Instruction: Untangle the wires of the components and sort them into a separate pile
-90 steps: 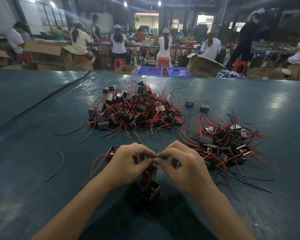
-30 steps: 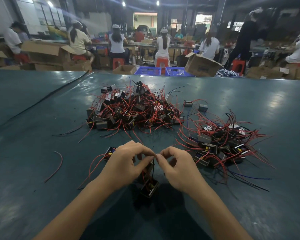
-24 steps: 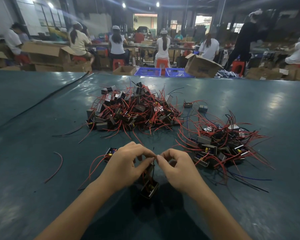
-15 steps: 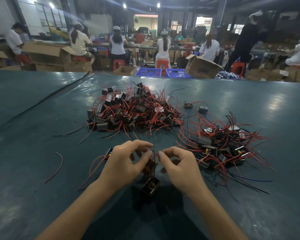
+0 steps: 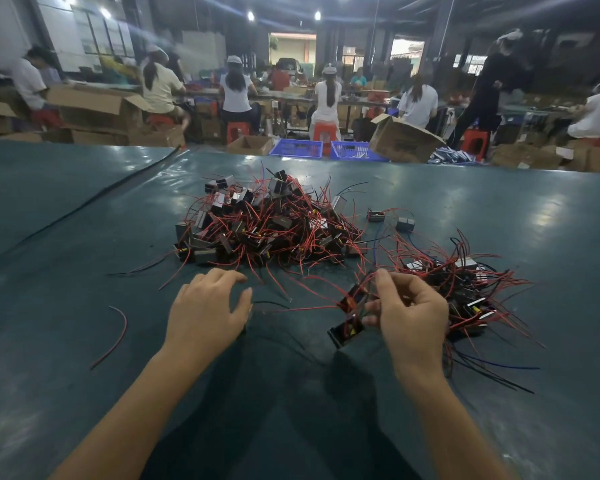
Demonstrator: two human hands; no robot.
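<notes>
1. Hands now apart: right hand has swung right, pinching the wires of two components; left hand is loose, fingers uncurled.
2. Components hang beside the right-side pile on the counter.
3. Risk: the trailing red wire snags and drags parts.

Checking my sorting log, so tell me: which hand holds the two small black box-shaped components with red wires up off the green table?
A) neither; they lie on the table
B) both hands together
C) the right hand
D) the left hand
C: the right hand pinches the wires of the small black box-shaped components, which hang above the green table, while the left hand lies open with fingers spread.
</notes>
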